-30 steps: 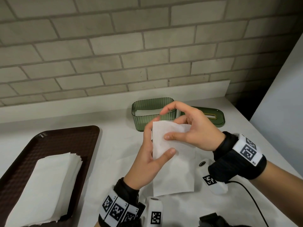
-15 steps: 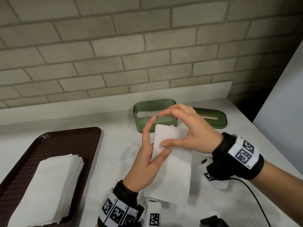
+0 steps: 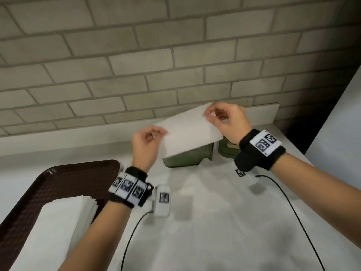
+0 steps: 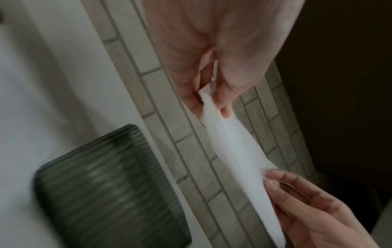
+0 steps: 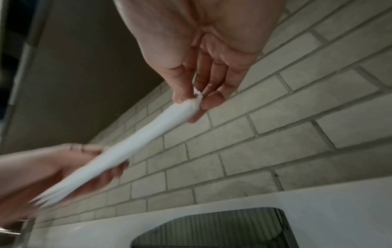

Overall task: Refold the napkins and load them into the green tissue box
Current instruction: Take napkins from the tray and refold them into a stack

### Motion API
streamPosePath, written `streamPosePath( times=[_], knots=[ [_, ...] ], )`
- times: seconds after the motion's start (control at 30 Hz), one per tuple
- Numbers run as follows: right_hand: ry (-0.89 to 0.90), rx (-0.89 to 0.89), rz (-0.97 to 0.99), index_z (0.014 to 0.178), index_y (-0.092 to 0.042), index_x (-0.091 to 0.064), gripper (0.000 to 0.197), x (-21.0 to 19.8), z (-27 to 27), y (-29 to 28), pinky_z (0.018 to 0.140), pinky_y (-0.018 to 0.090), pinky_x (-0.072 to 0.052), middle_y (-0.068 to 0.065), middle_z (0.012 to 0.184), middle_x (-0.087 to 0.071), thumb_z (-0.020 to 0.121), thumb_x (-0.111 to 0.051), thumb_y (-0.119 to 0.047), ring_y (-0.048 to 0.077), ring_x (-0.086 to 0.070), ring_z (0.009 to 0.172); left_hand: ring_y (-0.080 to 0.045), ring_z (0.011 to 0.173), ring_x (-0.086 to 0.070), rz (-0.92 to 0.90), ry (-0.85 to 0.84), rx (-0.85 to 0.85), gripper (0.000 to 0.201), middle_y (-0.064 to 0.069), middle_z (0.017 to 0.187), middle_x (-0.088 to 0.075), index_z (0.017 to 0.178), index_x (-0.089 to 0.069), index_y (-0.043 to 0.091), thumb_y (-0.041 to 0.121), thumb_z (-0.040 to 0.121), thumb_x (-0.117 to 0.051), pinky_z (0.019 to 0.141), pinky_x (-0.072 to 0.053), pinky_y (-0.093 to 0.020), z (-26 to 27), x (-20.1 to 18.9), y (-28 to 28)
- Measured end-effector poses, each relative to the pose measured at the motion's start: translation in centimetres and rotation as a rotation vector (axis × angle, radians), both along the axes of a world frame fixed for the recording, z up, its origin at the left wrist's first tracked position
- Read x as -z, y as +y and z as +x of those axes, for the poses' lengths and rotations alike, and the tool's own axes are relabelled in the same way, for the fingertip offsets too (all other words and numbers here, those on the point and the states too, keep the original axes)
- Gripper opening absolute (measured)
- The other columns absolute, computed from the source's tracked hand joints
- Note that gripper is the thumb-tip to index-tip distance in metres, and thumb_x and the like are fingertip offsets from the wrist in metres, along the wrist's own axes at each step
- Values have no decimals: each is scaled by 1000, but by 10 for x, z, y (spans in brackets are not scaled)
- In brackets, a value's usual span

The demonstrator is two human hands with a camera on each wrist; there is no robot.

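A folded white napkin (image 3: 190,132) hangs stretched between both hands above the green tissue box (image 3: 187,160), hiding most of the box. My left hand (image 3: 156,133) pinches its near left corner. My right hand (image 3: 211,114) pinches its far right corner. In the left wrist view the napkin (image 4: 237,151) runs from the left hand (image 4: 210,102) down to the right hand (image 4: 273,181), with the ribbed green box (image 4: 110,189) below. The right wrist view shows the right hand (image 5: 196,99) pinching the napkin (image 5: 135,142) edge-on, above the box (image 5: 212,233). The box's green lid (image 3: 227,151) lies just right of it.
A brown tray (image 3: 58,184) at the left holds a stack of white napkins (image 3: 56,227). The brick wall (image 3: 175,65) and a white ledge rise right behind the box. A black cable (image 3: 289,202) trails over the white tabletop on the right.
Both hands have lifted the napkin away from me and drawn apart, turning it lengthwise over the box. Earlier they held it upright close together in front of the box.
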State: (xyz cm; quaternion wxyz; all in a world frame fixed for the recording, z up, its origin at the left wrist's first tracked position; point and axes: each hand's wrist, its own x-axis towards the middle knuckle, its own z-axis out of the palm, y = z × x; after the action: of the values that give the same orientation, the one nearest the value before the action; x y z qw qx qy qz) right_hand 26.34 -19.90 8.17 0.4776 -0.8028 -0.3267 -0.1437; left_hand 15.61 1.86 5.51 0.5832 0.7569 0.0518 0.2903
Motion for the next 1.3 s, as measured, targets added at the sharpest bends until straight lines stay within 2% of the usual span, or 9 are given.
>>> streamPosePath(
  times=[0.13,0.23,0.37,0.63,0.8,0.87,1.0,1.13,1.3],
  knots=[
    [45,41,-51,100,-24,-73,30,19,28,22,89,29,-52,-2,101,-73,88,-57,-1,16,-64,85,-16,109,-59,368,66,-126,30,-2,114,-66,105,-70,12,-7,84,-58,95,-43,-21,50,-9,17],
    [55,100,-178,109,-20,-72,40,39,40,31,86,18,-46,5,102,-71,86,-54,7,14,-58,81,-27,121,-51,592,246,-51,50,-13,129,-54,122,-60,6,-17,78,-55,83,-34,-2,72,1,21],
    [183,132,-410,109,-22,-72,41,66,52,35,90,25,-48,6,88,-64,85,-51,5,23,-59,83,-31,124,-48,781,498,43,54,-16,131,-49,134,-49,10,-10,84,-55,94,-38,-27,80,22,18],
    [12,134,-850,108,-23,-66,29,66,41,41,96,45,-28,7,130,-51,95,-43,-35,28,-50,116,-36,124,-38,1200,628,-3,33,-17,132,-50,113,-64,5,21,96,-42,101,-37,-47,83,38,7],
    [119,55,-1024,65,-15,-66,84,69,34,52,113,55,-8,2,77,-64,93,-6,-67,20,-57,97,-28,104,-54,1272,780,133,50,-9,84,-61,74,-60,11,31,99,-22,110,-21,-51,83,34,0],
    [240,19,-1110,61,-17,-61,90,68,35,57,115,59,4,1,80,-67,87,4,-73,20,-58,106,-24,96,-58,1248,892,187,57,-5,71,-59,71,-58,14,35,100,-14,116,-7,-56,87,37,0],
    [327,-28,-1258,110,-21,-68,105,66,41,60,114,60,13,6,111,-70,79,13,-79,22,-52,123,-23,102,-59,1241,1022,223,63,-4,80,-66,73,-56,15,43,98,-6,111,7,-68,92,43,3],
    [349,-67,-1256,143,-32,-44,101,62,42,60,116,59,9,7,134,-59,76,14,-81,25,-44,133,-26,120,-53,1226,1064,207,71,-5,98,-70,95,-63,14,48,97,-1,104,19,-73,88,37,3],
    [163,48,-879,84,-18,-70,82,48,25,41,111,56,-12,1,84,-68,91,-9,-71,21,-59,97,-23,97,-60,1049,603,-10,57,-4,83,-68,75,-63,10,43,102,-25,113,3,-65,50,18,1]
  ],
)
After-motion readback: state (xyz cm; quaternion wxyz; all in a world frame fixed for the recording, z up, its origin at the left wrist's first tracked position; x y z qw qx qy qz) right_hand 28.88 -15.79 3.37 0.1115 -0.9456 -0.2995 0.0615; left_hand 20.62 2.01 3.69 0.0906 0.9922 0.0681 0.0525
